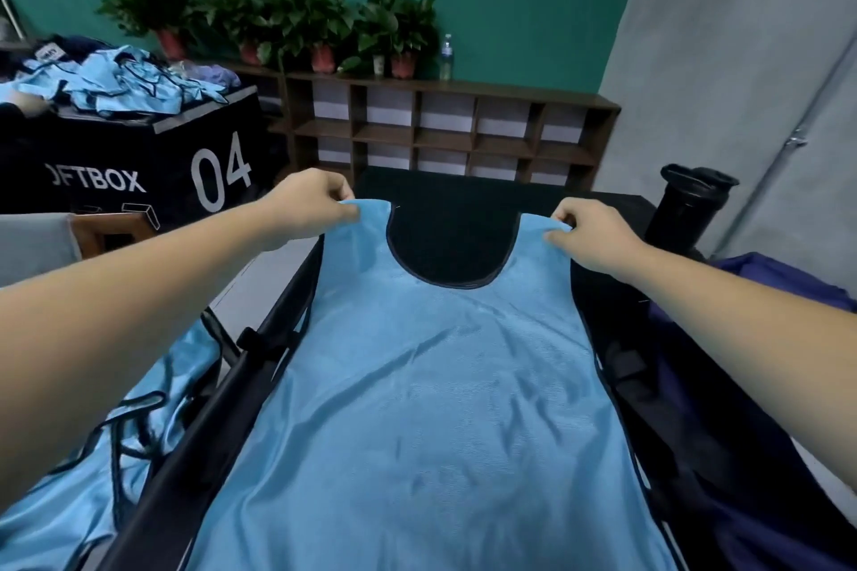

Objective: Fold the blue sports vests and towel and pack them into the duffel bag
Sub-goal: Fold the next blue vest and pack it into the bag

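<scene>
Potted plants [278,19] and water bottle [446,57] atop wooden shelf [440,130]

Two hands are counted, left hand [303,206] and right hand [598,239]. One vest [431,385] is seen on the table [454,223]. Four plants [320,19] are tallied on the shelf [510,90], with one bottle [446,53] and one cup [379,64]. One box [139,162] is noted, its heap [125,83] of vests uncountable. One tumbler [686,204] is spotted.
</scene>
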Demonstrator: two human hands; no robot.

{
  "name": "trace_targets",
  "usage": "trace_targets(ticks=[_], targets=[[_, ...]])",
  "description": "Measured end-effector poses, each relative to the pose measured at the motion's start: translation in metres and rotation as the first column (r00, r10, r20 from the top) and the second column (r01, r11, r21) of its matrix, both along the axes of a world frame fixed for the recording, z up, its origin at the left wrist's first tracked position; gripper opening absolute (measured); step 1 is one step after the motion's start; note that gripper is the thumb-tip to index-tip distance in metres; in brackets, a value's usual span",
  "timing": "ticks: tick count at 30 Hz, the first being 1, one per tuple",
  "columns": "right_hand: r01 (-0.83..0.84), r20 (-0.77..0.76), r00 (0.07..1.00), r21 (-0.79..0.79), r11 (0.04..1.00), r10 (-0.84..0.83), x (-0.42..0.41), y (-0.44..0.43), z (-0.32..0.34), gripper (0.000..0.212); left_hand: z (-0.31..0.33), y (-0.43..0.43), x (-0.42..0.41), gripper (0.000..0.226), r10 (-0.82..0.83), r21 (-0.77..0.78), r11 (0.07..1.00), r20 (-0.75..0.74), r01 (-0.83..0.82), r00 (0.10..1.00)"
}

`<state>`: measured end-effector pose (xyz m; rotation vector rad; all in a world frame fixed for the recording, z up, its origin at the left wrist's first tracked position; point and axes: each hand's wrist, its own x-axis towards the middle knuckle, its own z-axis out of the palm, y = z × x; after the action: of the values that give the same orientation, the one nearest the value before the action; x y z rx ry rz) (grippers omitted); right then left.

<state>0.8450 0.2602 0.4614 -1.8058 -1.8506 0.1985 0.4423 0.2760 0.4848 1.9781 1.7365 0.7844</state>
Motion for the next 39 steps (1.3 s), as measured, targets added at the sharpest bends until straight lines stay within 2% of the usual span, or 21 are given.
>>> trace_targets(ticks=[5,13,18,23,27,31,34,39], targets=[[-0.097,-0.039,0.994,0.047,0.994,0.099,-0.012,-0.070,0.024,0.011,0.027,-0.069,-0.001,0.014,-0.050,0.063,0.997,-0.050,0.053,0.997],[-0.194,-0.138,0.970,0.068,0.979,0.201,-0.027,-0.178,0.041,0.014,0.046,-0.168,-0.018,0.014,-0.111,0.061,0.991,-0.118,0.119,0.987],[-0.272,-0.237,0.931,0.052,0.961,0.277,-0.026,-0.249,0.044,0.014,0.041,-0.236,-0.029,0.010,-0.137,0.074,0.987,-0.076,0.143,0.988],[-0.335,-0.294,0.898,0.024,0.942,0.327,-0.016,-0.314,0.021,0.016,0.016,-0.284,-0.047,0.007,-0.179,0.047,0.982,-0.074,0.183,0.981],[-0.413,-0.230,0.890,-0.041,0.910,0.394,-0.006,-0.352,-0.001,0.023,-0.005,-0.312,-0.055,0.009,-0.236,0.049,0.970,-0.067,0.240,0.969],[-0.513,-0.056,0.858,-0.067,0.856,0.510,-0.004,-0.370,-0.012,0.034,-0.024,-0.334,-0.065,0.020,-0.291,-0.040,0.957,-0.099,0.288,0.952],[-0.532,-0.039,0.846,-0.132,0.836,0.532,-0.003,-0.376,-0.017,0.035,-0.034,-0.346,-0.071,0.027,-0.345,-0.115,0.936,-0.112,0.332,0.932],[-0.568,0.001,0.815,-0.198,0.799,0.580,0.002,-0.387,-0.020,0.036,-0.046,-0.354,-0.079,0.025,-0.401,-0.222,0.902,-0.115,0.370,0.909]])
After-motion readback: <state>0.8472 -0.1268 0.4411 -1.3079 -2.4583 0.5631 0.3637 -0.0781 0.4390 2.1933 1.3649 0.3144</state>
